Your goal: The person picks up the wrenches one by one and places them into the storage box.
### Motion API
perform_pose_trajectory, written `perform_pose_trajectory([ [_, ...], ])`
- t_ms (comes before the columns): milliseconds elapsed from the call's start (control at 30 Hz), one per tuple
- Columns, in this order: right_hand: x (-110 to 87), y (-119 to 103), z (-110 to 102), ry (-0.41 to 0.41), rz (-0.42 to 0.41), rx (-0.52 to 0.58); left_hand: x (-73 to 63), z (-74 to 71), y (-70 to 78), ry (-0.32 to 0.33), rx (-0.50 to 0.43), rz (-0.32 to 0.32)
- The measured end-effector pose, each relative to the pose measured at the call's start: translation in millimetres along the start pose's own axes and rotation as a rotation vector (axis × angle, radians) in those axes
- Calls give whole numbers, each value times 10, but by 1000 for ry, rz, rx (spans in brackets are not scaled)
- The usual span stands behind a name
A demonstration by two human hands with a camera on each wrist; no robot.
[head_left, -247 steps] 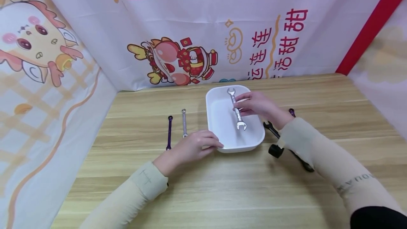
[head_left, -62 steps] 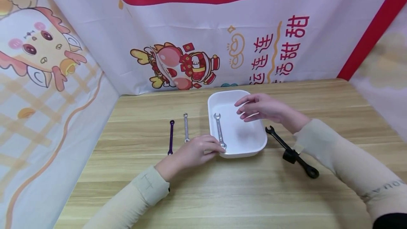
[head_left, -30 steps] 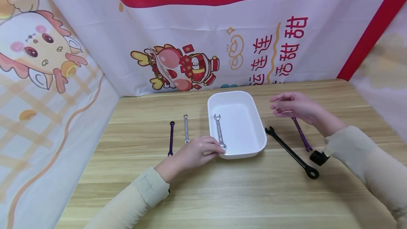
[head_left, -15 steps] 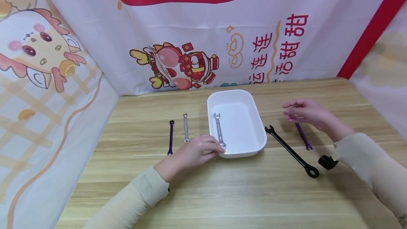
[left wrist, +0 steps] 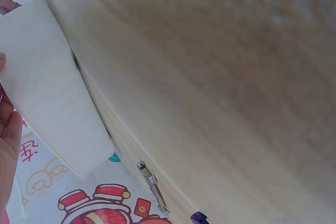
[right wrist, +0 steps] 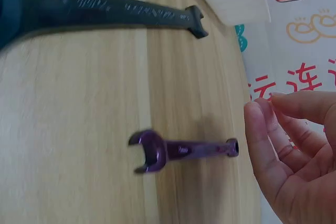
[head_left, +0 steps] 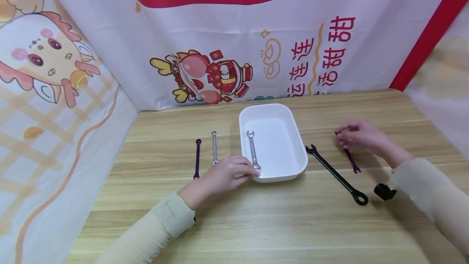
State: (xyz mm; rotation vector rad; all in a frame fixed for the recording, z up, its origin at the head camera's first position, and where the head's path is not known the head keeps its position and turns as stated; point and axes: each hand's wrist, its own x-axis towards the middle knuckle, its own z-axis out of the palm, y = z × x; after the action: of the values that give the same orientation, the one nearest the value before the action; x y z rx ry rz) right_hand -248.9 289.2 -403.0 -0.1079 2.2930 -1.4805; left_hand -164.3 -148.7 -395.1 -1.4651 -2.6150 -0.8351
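My left hand [head_left: 225, 174] holds the near left corner of the rim of a white plastic tray [head_left: 298, 144]. Inside the tray, along its left side, lies a silver open-end wrench [head_left: 253, 150]. To the right, my right hand [head_left: 362, 137] hovers over a purple combination wrench [head_left: 352, 162], hiding part of its upper half in the head view. The right wrist view shows that purple wrench [right wrist: 194, 149] on the table, apart from the loosely bent fingers [right wrist: 257, 129]. Between tray and right hand rests a long black combination wrench [head_left: 335, 174].
Left of the tray lie a smaller silver wrench [head_left: 214, 148] and another purple wrench [head_left: 198, 160] on the wooden table [head_left: 278, 223]. A printed cloth [head_left: 220, 23] hangs behind the table. A black device [head_left: 384, 191] sits at the right wrist.
My right hand, earlier gripping the silver open-end wrench over the tray, has let it go inside and moved right, then lower over the purple wrench. The left hand stays at the rim.
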Motion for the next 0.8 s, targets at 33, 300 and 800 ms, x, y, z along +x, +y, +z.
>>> perform_pose_trajectory([
  [33,-6,4,-9,0,0,-8,-2,-2,0,-1,2,1],
  [300,-20,33,-63,11,48,-101,-1,8,-4,4,-5,3],
  [800,61,95,-29,28,120,-218,-7,23,-42,-4,-7,-10],
])
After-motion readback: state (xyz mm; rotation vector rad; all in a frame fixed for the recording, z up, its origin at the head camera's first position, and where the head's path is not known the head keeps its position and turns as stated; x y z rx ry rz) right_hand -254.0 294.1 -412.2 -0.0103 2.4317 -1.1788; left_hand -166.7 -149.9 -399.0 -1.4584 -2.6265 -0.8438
